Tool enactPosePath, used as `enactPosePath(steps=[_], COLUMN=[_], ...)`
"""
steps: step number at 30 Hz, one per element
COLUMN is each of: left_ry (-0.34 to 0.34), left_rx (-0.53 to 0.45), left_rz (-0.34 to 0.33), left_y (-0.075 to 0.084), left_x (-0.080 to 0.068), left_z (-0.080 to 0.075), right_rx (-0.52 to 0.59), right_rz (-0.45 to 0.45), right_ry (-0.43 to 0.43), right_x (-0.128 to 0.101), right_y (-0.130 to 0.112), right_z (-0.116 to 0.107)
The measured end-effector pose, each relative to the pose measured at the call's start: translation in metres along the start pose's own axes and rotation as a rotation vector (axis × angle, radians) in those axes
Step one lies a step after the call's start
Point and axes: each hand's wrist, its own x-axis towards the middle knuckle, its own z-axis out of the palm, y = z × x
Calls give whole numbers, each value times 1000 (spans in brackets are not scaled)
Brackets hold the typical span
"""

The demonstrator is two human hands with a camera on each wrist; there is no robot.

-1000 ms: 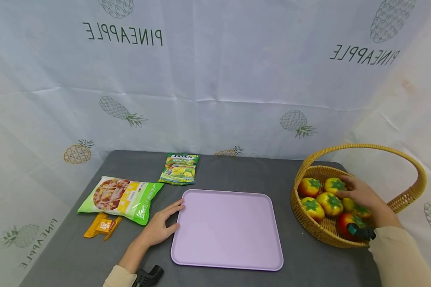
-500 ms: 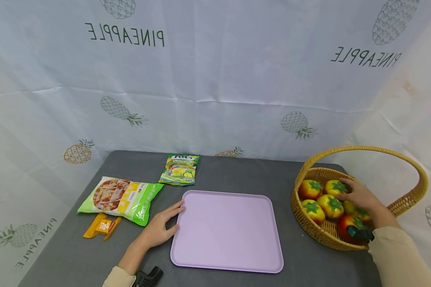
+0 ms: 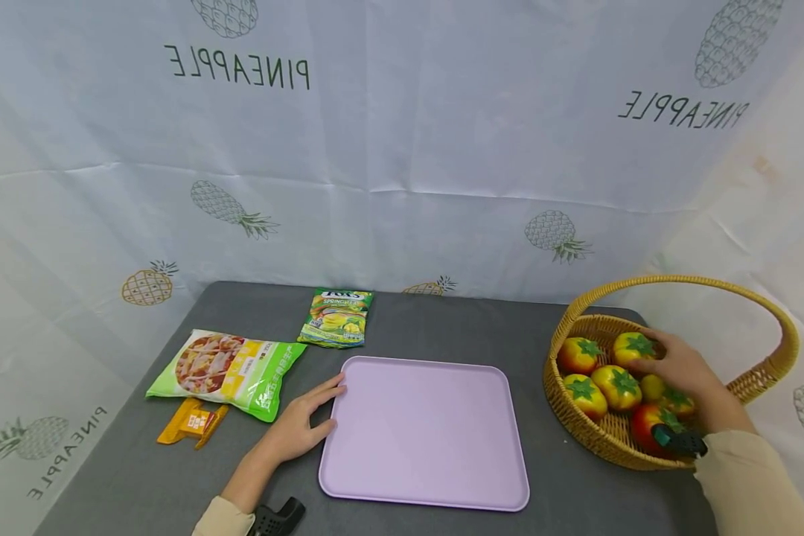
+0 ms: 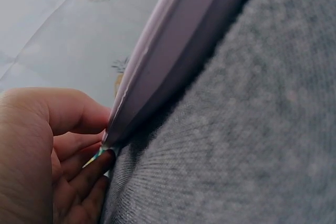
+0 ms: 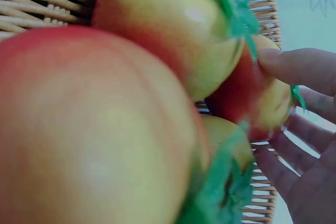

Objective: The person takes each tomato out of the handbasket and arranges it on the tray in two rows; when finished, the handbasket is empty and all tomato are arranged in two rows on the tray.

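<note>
A wicker basket (image 3: 579, 426) with a tall arched handle holds several artificial tomatoes, red and yellow with green leafy caps. My right hand (image 3: 678, 365) reaches into it and grips the tomato (image 3: 630, 347) at the back right. In the right wrist view the thumb (image 5: 299, 66) presses one side of this fruit while the fingers lie along the other. My left hand (image 3: 295, 429) rests at the left edge of a pale purple tray (image 3: 423, 433), fingertips on the rim and thumb lower down against it. The left wrist view shows the tray's edge (image 4: 152, 61) at these fingertips.
Left of the tray lies a green and white food bag (image 3: 231, 372), partly over a small orange packet (image 3: 190, 423). A green candy bag (image 3: 336, 318) lies behind the tray. Grey cloth (image 3: 435, 324) covers the table, with a pineapple-print curtain (image 3: 402, 134) behind.
The gripped tomato and my right hand have shifted slightly to the right within the basket. My left hand and the tray keep their places.
</note>
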Motion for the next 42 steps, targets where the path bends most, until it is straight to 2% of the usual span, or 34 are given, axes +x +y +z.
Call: enactPosePath(steps=[11,16,20,26,31,37,42], left_ry=[-4,1,16,15,6,-8,-14], left_rx=[-27,-19,-20,-8,-16,-30,-28], left_rz=[-9,-8,5,30,12,-7,-11], left_y=[1,0,-1,-2,-1,2,2], left_x=[0,-2,-2,0,0,0,0], left_z=[0,-1,-1,1,1,0,-1], right_rx=[-25,-31,-10,43,101,158,166], right_rz=[-88,-137,-187,-210,-228,-316,-330], right_ry=[71,98,151,226,257,321,346], right_x=[-10,-15,-25,-47,-60,-67,-72], right_y=[-12,-28,-41,-54,-66,-86,-105], right_z=[-8,-12,-11,-2,7,19,31])
